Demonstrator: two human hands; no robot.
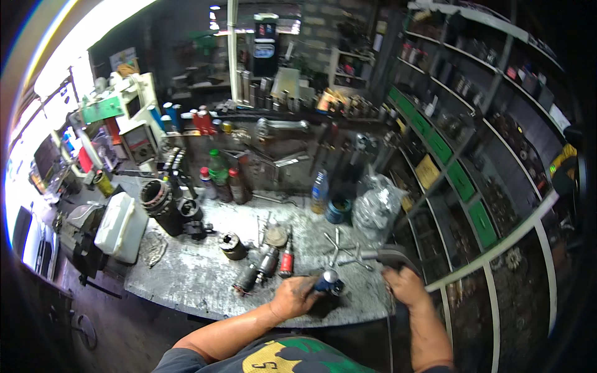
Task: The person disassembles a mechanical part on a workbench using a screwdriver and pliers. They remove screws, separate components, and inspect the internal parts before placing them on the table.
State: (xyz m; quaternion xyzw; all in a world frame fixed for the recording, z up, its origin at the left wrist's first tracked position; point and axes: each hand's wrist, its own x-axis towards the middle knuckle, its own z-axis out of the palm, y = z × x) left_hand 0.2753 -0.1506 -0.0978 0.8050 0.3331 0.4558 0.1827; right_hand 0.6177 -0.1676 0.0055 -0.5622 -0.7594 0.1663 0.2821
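Observation:
My left hand (295, 298) is closed around a dark blue metal part with a rounded shiny top (328, 280), near the front edge of the metal bench. My right hand (405, 286), at the bench's right corner, is closed on a dark rounded tool (398, 255); its kind is unclear, and its outline is blurred. A grey bar (368, 255) shows beside that tool. Left of my hands lie a red-handled tool (286, 260) and a dark cylindrical tool (267, 261). A cross-shaped lug wrench (339, 247) lies beyond the blue part.
A toothed metal sleeve (232, 246) and a tall dark cylinder (161, 208) stand left on the bench (193, 283). Bottles (219, 176), a clear plastic bag (376, 208) and a blue tin (337, 211) line the back. Shelves with green drawers (460, 180) flank the right side.

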